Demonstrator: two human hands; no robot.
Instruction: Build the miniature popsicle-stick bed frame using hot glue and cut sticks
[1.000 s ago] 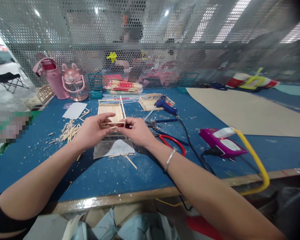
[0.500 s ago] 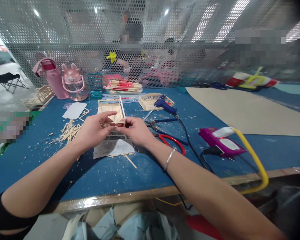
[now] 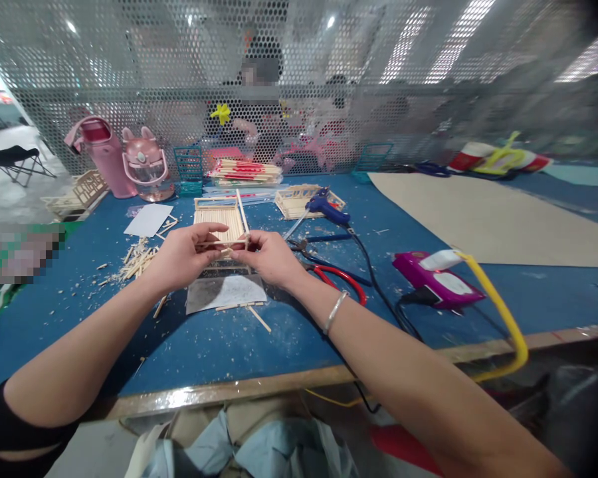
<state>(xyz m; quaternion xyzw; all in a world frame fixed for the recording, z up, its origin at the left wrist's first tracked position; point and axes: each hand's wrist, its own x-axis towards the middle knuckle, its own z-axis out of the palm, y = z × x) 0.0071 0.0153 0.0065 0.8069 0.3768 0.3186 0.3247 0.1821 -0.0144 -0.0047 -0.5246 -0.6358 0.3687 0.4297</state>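
Observation:
A small model built of wooden sticks, with a slatted floor and thin posts, stands on the blue table in front of me. My left hand is closed at its front left, thumb and fingertips around the front rail. From the right, my right hand pinches a short wooden stick against the front of the model, by the corner post. The fingertips partly hide this spot. Just below the hands lies a grey-white sheet of sandpaper-like material, with loose sticks at its lower edge.
Right of my hands lie red-handled pliers, a blue glue gun with its cable, and a purple device with a yellow cord. Stick scraps lie left. Bottles, stick bundles and a mesh screen are behind.
My hands stay at the model's front with almost the same grip; the left fingers shift slightly. The whole view has moved a little.

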